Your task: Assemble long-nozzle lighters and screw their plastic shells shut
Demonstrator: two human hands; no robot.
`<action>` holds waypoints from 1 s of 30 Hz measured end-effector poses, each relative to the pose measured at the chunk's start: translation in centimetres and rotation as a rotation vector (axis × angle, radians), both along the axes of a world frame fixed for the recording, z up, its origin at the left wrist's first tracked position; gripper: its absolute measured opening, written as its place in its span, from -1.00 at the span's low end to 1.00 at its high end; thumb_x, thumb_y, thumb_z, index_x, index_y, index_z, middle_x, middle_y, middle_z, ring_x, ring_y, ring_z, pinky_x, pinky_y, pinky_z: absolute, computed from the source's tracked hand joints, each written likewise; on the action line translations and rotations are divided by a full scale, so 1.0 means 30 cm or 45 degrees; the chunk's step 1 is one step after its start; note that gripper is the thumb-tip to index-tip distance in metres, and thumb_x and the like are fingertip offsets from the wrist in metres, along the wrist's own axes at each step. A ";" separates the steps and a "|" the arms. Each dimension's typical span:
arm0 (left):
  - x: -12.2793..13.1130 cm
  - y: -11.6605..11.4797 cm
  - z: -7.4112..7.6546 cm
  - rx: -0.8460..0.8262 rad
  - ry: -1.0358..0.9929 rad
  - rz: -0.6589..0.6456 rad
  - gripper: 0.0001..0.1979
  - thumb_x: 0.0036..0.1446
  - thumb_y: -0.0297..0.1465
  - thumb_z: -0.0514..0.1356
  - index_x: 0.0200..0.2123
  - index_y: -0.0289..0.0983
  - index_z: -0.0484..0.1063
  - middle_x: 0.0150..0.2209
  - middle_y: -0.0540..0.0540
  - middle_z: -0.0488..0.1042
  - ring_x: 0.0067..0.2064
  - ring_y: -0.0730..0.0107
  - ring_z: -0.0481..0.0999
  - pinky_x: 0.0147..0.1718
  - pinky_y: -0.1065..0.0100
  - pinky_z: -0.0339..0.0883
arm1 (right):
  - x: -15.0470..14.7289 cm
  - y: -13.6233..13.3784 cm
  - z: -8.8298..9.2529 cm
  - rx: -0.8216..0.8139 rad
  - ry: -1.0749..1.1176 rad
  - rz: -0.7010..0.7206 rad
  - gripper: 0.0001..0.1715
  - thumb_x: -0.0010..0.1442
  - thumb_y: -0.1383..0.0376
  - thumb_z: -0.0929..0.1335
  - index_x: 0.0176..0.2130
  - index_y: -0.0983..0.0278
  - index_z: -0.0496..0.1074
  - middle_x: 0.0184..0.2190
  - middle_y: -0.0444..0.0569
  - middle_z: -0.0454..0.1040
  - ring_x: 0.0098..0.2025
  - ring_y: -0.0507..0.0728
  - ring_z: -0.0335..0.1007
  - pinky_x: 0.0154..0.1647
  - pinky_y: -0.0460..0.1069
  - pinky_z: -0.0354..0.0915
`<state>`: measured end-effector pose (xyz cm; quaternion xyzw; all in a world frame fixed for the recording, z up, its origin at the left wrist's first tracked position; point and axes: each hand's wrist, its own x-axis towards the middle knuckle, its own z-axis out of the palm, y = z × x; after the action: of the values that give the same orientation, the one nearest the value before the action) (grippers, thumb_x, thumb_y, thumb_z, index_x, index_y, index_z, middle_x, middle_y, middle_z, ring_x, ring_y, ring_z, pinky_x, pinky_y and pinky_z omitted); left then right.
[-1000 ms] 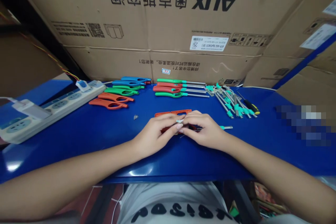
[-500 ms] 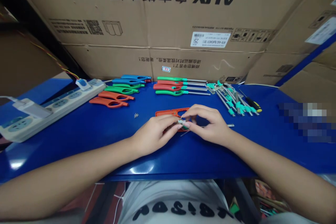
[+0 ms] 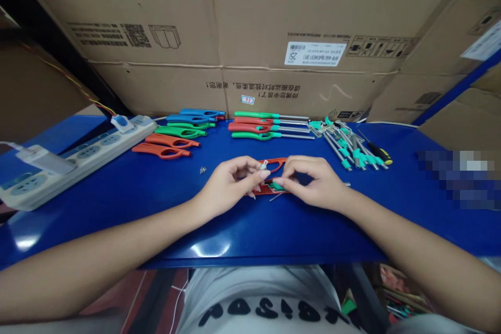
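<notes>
Pale grey, the small plastic part (image 3: 264, 165) sits pinched between the closed fingers of my left hand (image 3: 229, 185), just above the flat red plastic handle shell (image 3: 278, 163) lying on the blue desk (image 3: 156, 203). The fingers of my right hand (image 3: 317, 185) clamp a small teal piece (image 3: 278, 186) at that shell's near edge.

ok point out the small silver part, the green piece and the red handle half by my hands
small silver part (image 3: 264, 165): head view, its exposed tip.
green piece (image 3: 278, 186): head view, its visible end.
red handle half (image 3: 274, 159): head view, upper rim of its loop.
</notes>
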<state>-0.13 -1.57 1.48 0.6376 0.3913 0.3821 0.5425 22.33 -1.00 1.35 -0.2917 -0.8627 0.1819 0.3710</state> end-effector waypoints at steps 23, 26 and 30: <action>-0.033 0.029 0.004 0.043 0.179 -0.092 -0.74 0.15 -0.27 0.34 -0.16 -0.32 0.59 -0.32 -0.08 0.63 -0.48 0.50 0.52 -0.45 0.47 0.47 | 0.006 0.018 -0.037 -0.825 0.001 -0.118 -0.75 0.26 0.14 0.41 -0.21 0.26 0.38 -0.67 -0.27 0.34 -0.70 -0.04 0.27 -0.67 -0.16 0.20; -0.035 0.035 -0.010 0.037 0.159 -0.109 -0.71 0.15 -0.28 0.34 -0.11 -0.32 0.59 -0.26 -0.11 0.65 -0.40 0.44 0.57 -0.35 0.40 0.53 | 0.008 0.024 -0.043 -1.026 0.140 -0.083 -0.63 0.20 0.06 0.45 -0.20 0.25 0.35 -0.68 -0.26 0.38 -0.70 -0.01 0.32 -0.71 -0.15 0.29; -0.033 0.041 -0.030 -0.004 0.102 -0.115 -0.66 0.13 -0.27 0.35 -0.08 -0.34 0.57 -0.19 -0.15 0.65 -0.26 0.34 0.63 -0.23 0.31 0.56 | 0.009 0.034 -0.044 -1.126 0.267 -0.002 -0.55 0.12 0.04 0.51 -0.22 0.26 0.34 -0.71 -0.24 0.41 -0.73 -0.02 0.31 -0.72 -0.16 0.30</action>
<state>-1.11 -0.33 0.58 0.6685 0.3843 0.3307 0.5441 22.60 0.03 0.02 -0.4026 -0.6596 0.5613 0.2962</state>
